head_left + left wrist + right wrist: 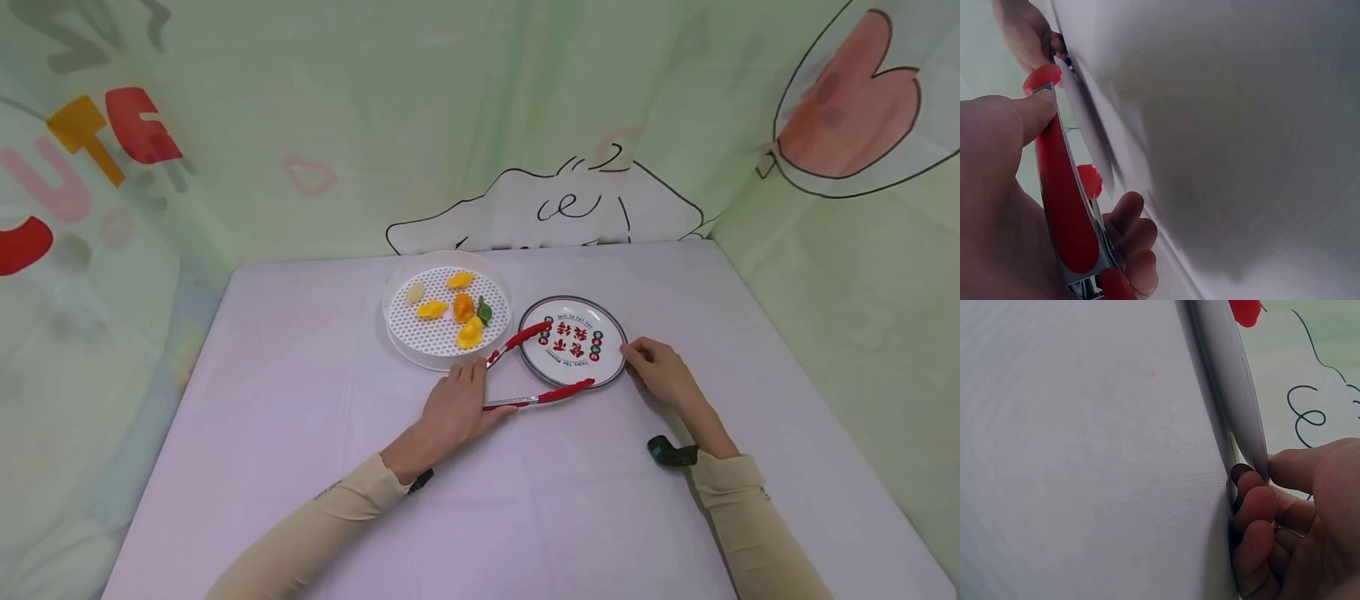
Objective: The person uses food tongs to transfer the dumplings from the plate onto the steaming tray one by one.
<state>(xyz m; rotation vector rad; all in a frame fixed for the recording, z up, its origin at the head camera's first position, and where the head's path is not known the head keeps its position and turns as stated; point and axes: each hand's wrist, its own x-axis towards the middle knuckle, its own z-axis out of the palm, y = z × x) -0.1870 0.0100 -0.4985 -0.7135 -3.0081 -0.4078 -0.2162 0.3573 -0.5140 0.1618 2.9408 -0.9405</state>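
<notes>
In the head view my left hand (453, 404) grips metal tongs with red arms (566, 390). Their two arms are spread wide, and the red ends overlap the left and lower parts of a round white plate (536, 362) with a dark rim and red characters. My right hand (660, 371) pinches the plate's right edge. Thumb (1294, 470) on top and fingers below, it holds that rim in the right wrist view. From the left wrist, the thumb (1038, 115) lies along one red arm while the other fingers curl near the second.
Left of the plate stands a round white perforated basket (412, 346). Inside lie several yellow pieces (470, 333), an orange pepper-like piece (463, 308), a green one (484, 312) and a pale one (416, 292). A printed cloth wall (465, 125) rises behind the table (300, 350).
</notes>
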